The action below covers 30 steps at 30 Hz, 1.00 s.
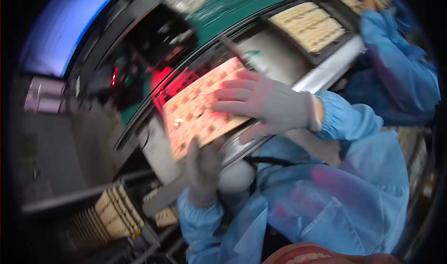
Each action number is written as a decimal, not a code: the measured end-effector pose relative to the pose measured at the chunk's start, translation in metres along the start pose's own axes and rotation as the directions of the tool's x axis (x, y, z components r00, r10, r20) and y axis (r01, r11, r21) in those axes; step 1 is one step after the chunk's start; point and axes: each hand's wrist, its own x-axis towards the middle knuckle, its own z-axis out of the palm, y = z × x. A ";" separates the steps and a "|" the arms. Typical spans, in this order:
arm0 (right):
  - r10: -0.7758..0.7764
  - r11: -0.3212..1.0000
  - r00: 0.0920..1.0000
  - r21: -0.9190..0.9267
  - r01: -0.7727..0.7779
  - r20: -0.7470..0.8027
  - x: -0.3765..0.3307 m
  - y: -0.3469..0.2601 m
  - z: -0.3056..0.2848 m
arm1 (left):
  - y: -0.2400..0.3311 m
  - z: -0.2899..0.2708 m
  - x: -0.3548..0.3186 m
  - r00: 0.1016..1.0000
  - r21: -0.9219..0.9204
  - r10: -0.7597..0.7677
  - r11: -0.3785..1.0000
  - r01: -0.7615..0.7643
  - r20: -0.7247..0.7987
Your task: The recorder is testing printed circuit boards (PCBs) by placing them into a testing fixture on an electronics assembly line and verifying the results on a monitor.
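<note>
A cream circuit board panel (pixel 193 112), dotted with dark small parts and lit red, lies tilted over the conveyor. My left hand (pixel 203 173), in a grey glove, is at the panel's near left corner, with fingers closed about its edge; motion blurs them. Over the panel's right part, my right hand (pixel 267 101), also gloved in grey, stretches its fingers flat and apart. Its thumb lies lower, off the near edge. Whether the right fingertips press on the panel or hover just above it, I cannot tell.
The conveyor's metal rail (pixel 330 71) slants up to the right. Farther along sits another board panel (pixel 307 26), near a co-worker's blue sleeve (pixel 396 54). A rack of upright panels (pixel 116 213) stands at the lower left. A lit screen (pixel 67 29) is at the upper left.
</note>
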 end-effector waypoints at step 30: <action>-0.053 0.996 0.997 -0.067 0.057 0.053 0.022 0.051 0.041 | 0.042 -0.047 0.028 0.923 0.715 0.179 -0.687 -0.131 0.341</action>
